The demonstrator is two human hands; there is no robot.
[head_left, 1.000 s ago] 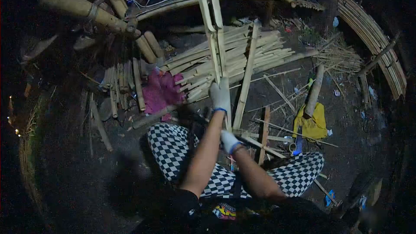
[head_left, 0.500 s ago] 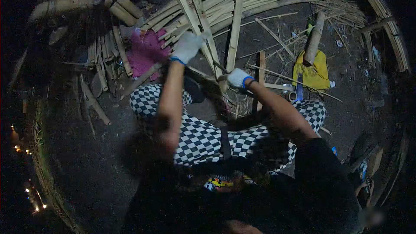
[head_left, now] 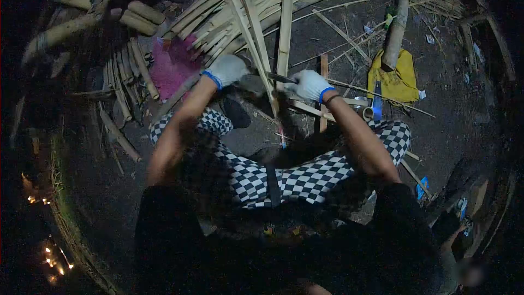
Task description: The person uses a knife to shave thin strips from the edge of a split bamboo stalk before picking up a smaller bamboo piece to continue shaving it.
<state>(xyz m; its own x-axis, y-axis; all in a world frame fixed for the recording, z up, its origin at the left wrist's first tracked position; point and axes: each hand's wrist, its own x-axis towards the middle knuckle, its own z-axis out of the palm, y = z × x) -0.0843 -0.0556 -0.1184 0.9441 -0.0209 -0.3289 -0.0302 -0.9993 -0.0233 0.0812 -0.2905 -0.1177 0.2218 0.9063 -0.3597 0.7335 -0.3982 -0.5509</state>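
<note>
Several long pale split strips run up from a narrow lower end between my knees. My right hand, in a white glove with a blue cuff, is closed round the dark handle of a bladed tool, whose blade lies across the strips. Left of the strips is my left hand, gloved the same way, its fingers curled; a dark shape beside them is too dim to name.
Beyond the strips lies a pile of pale slats. A pink cloth and short poles are at left. At right, a thick pole rests on a yellow cloth near a blue-handled tool. Small flames glow lower left.
My left hand has come off the strips and moved down and left. My right hand has shifted slightly right and up, and the tool now shows clearly. The view has shifted slightly.
</note>
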